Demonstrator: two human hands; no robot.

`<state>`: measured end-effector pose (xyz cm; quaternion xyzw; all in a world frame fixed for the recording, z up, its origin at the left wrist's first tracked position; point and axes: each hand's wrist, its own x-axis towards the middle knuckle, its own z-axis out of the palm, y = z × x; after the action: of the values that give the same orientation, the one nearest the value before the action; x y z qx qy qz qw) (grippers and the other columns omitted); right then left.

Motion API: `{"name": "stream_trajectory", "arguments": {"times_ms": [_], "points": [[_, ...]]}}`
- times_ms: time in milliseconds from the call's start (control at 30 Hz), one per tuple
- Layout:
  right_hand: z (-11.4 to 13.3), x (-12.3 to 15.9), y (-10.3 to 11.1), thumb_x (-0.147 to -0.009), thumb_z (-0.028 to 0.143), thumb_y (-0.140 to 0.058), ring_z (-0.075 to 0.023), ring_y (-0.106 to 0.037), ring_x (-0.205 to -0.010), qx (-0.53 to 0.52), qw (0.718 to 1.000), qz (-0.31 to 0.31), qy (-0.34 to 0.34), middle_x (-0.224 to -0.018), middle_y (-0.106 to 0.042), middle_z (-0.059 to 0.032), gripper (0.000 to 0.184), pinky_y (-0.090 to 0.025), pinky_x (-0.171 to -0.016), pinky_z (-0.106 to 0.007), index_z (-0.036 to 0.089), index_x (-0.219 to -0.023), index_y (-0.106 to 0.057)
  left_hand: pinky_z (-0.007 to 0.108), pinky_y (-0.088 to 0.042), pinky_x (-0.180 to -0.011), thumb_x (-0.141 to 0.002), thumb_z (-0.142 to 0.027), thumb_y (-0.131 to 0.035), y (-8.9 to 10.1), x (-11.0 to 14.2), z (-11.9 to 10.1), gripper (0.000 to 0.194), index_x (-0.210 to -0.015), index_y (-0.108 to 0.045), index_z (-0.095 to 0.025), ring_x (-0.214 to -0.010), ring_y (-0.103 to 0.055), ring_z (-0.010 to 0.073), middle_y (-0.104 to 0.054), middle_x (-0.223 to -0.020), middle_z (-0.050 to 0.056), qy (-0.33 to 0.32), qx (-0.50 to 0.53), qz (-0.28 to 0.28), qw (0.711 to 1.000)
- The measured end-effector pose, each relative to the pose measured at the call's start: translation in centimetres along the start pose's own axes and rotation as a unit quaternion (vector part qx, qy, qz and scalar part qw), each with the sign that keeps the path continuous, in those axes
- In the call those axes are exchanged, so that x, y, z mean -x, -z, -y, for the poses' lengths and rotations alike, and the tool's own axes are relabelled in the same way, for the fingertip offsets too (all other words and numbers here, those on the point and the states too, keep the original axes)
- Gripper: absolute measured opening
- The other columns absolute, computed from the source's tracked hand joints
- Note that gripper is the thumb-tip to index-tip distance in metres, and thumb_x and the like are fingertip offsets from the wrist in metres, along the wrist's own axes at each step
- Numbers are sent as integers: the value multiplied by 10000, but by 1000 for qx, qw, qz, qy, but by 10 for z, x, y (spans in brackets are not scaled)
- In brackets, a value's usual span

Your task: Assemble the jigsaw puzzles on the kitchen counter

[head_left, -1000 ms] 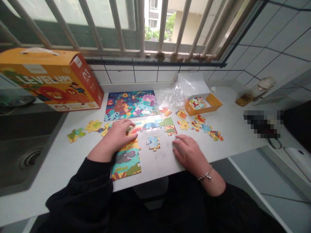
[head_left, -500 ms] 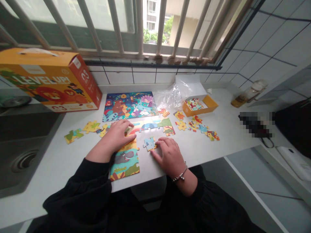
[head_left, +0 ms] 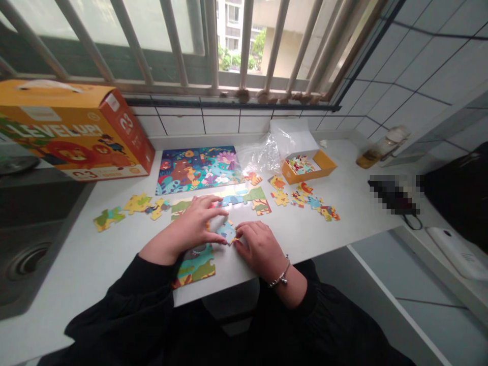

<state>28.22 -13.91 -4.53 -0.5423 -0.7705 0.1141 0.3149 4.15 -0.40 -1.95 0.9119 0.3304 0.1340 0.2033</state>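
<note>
A light-blue jigsaw piece [head_left: 227,233] lies tilted between my two hands. My right hand [head_left: 259,248] pinches its right edge between thumb and fingers. Over the left part of the partly joined jigsaw puzzle [head_left: 200,267] is my left hand [head_left: 196,223], its fingers and thumb spread around the blue piece; the thumb tip is at the piece's lower left edge. The joined pieces run down the left side and along the top, ending in a tree piece [head_left: 261,204] at the right. My left hand covers the puzzle's upper left part.
Behind stands a finished dark-blue puzzle [head_left: 200,170] lying flat. Loose pieces lie left [head_left: 109,218] and right [head_left: 314,202]. An open yellow box [head_left: 308,170] holds more pieces, beside crumpled clear plastic [head_left: 267,155]. A large orange box [head_left: 76,132] stands by the sink [head_left: 46,244]. A bottle [head_left: 382,147] is far right.
My right hand has come left and taken hold of the blue jigsaw piece, turning it and bringing it toward the joined puzzle. My left hand has shifted right and spread its fingers.
</note>
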Motion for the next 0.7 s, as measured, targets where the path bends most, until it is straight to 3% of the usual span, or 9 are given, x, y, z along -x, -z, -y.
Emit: {"name": "stream_trajectory", "arguments": {"times_ms": [100,167,300,400,467,533,600,700], "points": [[-1,0,0,-1093,166,-633,-269,-708,-1134,4,1000,4,4,-1219,-800,-80,83,-526,-1025,-446,245,-1090,-656,858,-144,-1324,-768,-581,-1002,-5,-1,-6,603,-1298,-813,-364,-1619,-413,487,-544,-1696,133,17,-11,45,999],[-1,0,0,-1116,163,-580,-262,-704,-1096,10,1000,4,-2,-1178,-799,-79,114,-531,-1005,-437,244,-1117,-660,862,-122,-1324,-793,-548,-993,-7,-1,-8,559,-1280,-801,-354,-1640,-387,483,-532,-1712,129,22,-9,58,998],[2,-1,1,-1096,212,-628,-280,-675,-1063,22,1000,-7,-13,-1156,-773,-95,102,-546,-972,-442,227,-1187,-670,795,-188,-1344,-707,-537,-1044,-9,-3,-6,618,-1189,-751,-284,-1627,-404,466,-566,-1670,157,28,9,46,998],[5,-1,3,-1086,229,-642,-292,-666,-1107,22,1000,-11,-15,-1193,-759,-109,120,-553,-997,-455,216,-1201,-671,703,-276,-1338,-656,-526,-1062,-5,-4,-9,638,-1090,-679,-258,-1560,-480,427,-635,-1572,159,15,29,-2,999],[6,0,4,-1088,233,-629,-296,-666,-1126,20,1000,-9,-15,-1205,-756,-112,129,-555,-1012,-465,219,-1209,-673,600,-405,-1258,-716,-493,-1022,0,-5,-14,548,-1007,-624,-253,-1419,-588,376,-706,-1428,131,10,38,-33,999],[7,0,5,-1084,227,-622,-298,-667,-1135,17,1000,-7,-19,-1212,-755,-115,138,-559,-1014,-470,223,-1211,-675,455,-523,-1042,-823,-452,-927,7,-4,-19,425,-920,-564,-253,-1143,-677,300,-750,-1168,78,42,37,-60,997],[7,0,5,-1077,218,-624,-297,-668,-1130,15,1000,-7,-22,-1208,-754,-116,138,-561,-1014,-469,222,-1204,-677,354,-495,-816,-904,-436,-829,13,-2,-21,357,-870,-523,-254,-870,-645,231,-691,-914,17,102,29,-88,990],[6,1,6,-1069,211,-633,-296,-671,-1115,18,1000,-10,-21,-1189,-754,-116,121,-561,-1013,-465,215,-1179,-684,316,-408,-694,-934,-471,-774,20,0,-19,312,-900,-553,-253,-705,-572,189,-593,-762,-31,189,24,-137,972]]}}
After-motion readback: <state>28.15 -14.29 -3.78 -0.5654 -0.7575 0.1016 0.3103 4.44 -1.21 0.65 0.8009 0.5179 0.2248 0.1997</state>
